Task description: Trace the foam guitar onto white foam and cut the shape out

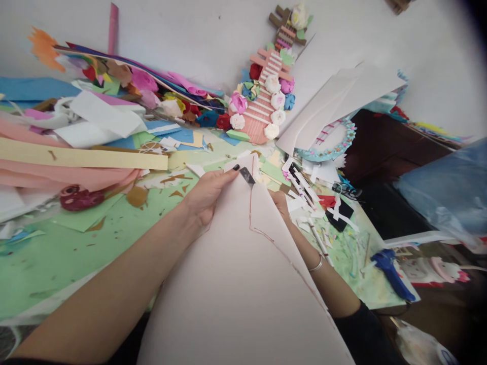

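A large white sheet of paper with a brown line along it rises in front of me, narrowing toward the far end. My left hand pinches its left edge, the dark-nailed thumb lying on top. Beside that thumb a short, dark, shiny blade-like piece shows above the paper, on the brown line. My right hand is at the right edge, mostly behind the sheet. Its visible fingers are curled, but what they grip is hidden.
A pink paper guitar with paper flowers leans on the wall. Paper scraps crowd the green table at left. Pens lie at right, near a blue-handled tool on the table's edge. A dark box stands behind.
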Tool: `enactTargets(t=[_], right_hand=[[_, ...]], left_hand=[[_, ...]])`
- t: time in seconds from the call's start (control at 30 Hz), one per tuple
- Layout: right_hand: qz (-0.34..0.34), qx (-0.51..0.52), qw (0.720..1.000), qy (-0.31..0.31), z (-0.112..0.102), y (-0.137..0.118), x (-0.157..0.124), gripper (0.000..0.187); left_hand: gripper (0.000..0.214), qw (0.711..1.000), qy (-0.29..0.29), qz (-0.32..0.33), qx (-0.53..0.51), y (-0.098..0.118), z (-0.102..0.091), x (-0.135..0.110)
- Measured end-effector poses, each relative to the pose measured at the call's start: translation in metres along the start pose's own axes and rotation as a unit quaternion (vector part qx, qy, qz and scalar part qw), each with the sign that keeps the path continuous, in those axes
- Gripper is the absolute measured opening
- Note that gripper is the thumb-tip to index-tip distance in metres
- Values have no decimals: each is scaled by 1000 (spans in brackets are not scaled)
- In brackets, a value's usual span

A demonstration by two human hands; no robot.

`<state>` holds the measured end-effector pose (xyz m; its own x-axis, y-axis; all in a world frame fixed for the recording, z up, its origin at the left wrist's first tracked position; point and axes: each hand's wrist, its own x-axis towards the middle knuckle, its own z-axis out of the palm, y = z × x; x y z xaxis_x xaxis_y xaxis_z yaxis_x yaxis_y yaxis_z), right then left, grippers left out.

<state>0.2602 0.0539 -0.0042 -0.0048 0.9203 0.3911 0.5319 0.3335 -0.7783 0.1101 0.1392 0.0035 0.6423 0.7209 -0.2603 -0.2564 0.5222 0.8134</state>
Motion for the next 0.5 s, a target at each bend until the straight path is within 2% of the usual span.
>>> enactTargets(t=[0.5], right_hand=[[-6, 1, 1000, -15, 0, 2, -2, 52]], left_hand=[[25, 1000, -11, -5, -24, 1, -3, 1]])
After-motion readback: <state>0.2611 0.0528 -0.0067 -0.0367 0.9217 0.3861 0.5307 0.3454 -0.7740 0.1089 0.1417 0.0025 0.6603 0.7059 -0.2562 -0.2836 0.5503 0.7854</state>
